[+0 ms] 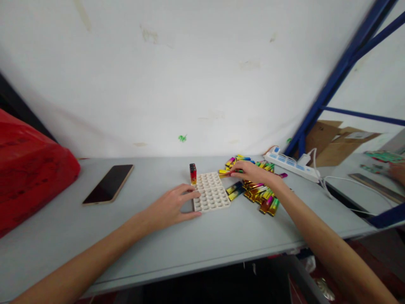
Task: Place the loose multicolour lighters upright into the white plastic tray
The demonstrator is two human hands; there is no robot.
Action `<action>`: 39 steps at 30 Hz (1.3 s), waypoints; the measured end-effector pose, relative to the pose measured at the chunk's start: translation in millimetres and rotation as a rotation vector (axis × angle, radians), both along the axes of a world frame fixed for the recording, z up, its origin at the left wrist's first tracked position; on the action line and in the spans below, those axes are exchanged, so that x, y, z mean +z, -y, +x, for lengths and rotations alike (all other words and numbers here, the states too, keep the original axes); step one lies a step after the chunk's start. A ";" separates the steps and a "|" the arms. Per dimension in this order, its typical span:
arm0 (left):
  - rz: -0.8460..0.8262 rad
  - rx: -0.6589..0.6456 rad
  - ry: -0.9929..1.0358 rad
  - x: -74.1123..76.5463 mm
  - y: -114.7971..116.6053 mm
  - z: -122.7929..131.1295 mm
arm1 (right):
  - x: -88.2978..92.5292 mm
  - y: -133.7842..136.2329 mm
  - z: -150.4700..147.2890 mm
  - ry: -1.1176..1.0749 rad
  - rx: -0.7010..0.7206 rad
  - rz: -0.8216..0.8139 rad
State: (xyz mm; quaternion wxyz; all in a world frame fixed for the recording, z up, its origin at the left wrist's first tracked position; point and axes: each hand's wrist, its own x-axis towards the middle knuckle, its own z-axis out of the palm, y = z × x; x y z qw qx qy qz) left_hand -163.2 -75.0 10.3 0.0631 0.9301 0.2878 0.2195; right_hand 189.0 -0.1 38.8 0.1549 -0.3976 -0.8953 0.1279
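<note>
A white tray (211, 192) with rows of holes lies flat on the table. At its far left corner stand a few red-and-yellow lighters (193, 174) with black tops, upright and close together. My left hand (172, 204) rests at the tray's left edge, thumb and fingers spread apart, fingertips touching it. Over the tray's far right corner, my right hand (248, 171) pinches a gold lighter (224, 172) that points left. Beneath and beside that hand spreads a pile of shiny multicoloured lighters (257, 192), partly hidden by my wrist.
A phone (109, 184) lies at the left, near a red plastic bag (28, 173). A white power strip (291, 164) with cables sits at the back right, by a blue metal frame (335, 71). Beyond are cardboard boxes (332, 141) and another person's hand (398, 171).
</note>
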 end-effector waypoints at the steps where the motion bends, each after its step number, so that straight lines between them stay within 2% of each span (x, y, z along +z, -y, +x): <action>1: 0.001 0.000 0.003 0.1 0.1 0.0 | 1.9 1.8 -0.3 -0.062 -0.029 0.000; 5: 0.008 -0.004 0.009 0.2 0.3 0.1 | 11.0 5.3 -9.1 -0.372 -0.177 -0.077; 9: 0.011 0.005 0.002 -0.3 0.0 -0.1 | 19.1 -1.9 -38.4 -0.723 -0.277 -0.076; 11: 0.007 0.008 -0.011 -0.7 -0.2 -0.4 | 20.1 -5.2 -58.5 -0.865 -0.270 -0.129; 14: 0.006 0.009 -0.023 -0.9 -0.3 -0.3 | 13.9 -3.3 -87.3 -0.978 -0.128 -0.334; 16: 0.004 0.009 -0.029 -0.5 0.0 0.1 | 5.3 2.2 -101.7 -0.966 -0.041 -0.437; 18: 0.002 0.006 -0.029 0.2 0.7 0.7 | -4.5 8.7 -111.0 -0.898 -0.045 -0.420; 22: -0.009 0.011 -0.029 1.2 1.6 1.1 | -19.3 17.7 -118.9 -0.743 -0.198 -0.140; 24: -0.010 0.008 -0.028 0.9 1.5 0.8 | -23.6 20.2 -121.5 -0.698 -0.268 -0.054; 29: -0.007 0.009 -0.008 -0.1 1.1 0.5 | -29.3 24.3 -128.9 -0.649 -0.378 -0.022; 36: -0.013 0.013 -0.021 -0.4 1.3 0.1 | -32.3 26.1 -131.9 -0.606 -0.355 -0.014; 39: -0.006 0.014 -0.039 -1.0 1.6 0.0 | -29.6 28.3 -129.9 -0.584 -0.302 0.010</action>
